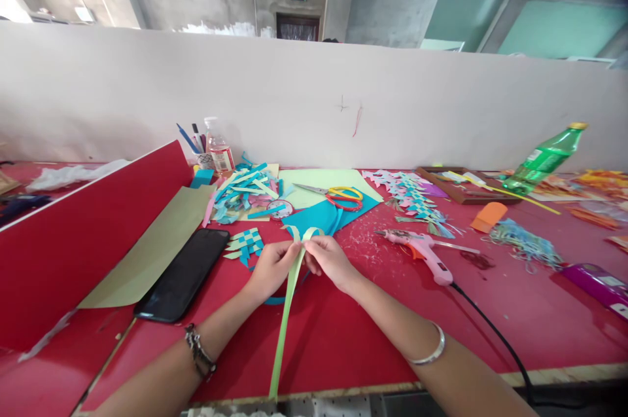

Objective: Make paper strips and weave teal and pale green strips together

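Both my hands meet over the red table, pinching light green paper strips [284, 332] whose long ends hang toward the table's front edge. My left hand [275, 265] grips them between thumb and fingers; short ends curl up above it. Close against it, my right hand [328, 261] pinches the same strips near their upper ends. A blue strip [275, 300] shows partly below my hands. Just left lies a woven blue-and-green paper piece [246, 243]. Behind my hands are blue paper sheets [318, 215] and scissors [338, 196] with yellow and red handles.
A black phone [184, 275] lies left, beside a red upright board [98, 234]. Cut strips [250, 188] are heaped behind. At right are a pink glue gun [422, 252] with its cord, woven tasselled pieces [412, 198], a tilted green bottle [547, 158] and a brown tray [456, 191].
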A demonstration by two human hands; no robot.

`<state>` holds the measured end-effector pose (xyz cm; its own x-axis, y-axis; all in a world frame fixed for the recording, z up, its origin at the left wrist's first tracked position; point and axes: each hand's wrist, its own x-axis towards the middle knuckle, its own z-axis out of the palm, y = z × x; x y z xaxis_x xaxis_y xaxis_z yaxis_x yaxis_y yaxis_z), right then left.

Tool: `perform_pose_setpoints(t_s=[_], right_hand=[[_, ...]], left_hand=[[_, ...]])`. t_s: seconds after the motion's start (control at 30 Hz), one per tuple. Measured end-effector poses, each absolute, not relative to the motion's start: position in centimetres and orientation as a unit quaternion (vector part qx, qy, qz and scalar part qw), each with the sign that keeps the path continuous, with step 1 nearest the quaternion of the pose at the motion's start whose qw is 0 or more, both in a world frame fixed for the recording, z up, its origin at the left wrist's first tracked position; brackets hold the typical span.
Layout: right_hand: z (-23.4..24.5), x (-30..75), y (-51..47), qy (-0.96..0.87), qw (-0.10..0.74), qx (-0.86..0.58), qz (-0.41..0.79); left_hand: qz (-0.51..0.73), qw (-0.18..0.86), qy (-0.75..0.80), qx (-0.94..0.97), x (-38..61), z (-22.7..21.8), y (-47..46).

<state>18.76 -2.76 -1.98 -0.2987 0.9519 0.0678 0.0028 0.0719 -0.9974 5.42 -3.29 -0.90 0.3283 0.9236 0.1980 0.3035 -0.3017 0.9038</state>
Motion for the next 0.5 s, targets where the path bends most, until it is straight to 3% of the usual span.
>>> perform_pose_setpoints(t_s=[0.3,0.5], right_hand=[[-1.77,18.82,-2.71,-0.565,0.472,-0.41,0.538],[-1.93,18.71,-2.79,-0.592,0.44,-0.401,0.543]], left_hand=[[0.369,0.409,0.433,0.714,5.28,-0.87,-3.14],[0.37,0.385,0.439,0.722,5.42,-0.52,-3.48]])
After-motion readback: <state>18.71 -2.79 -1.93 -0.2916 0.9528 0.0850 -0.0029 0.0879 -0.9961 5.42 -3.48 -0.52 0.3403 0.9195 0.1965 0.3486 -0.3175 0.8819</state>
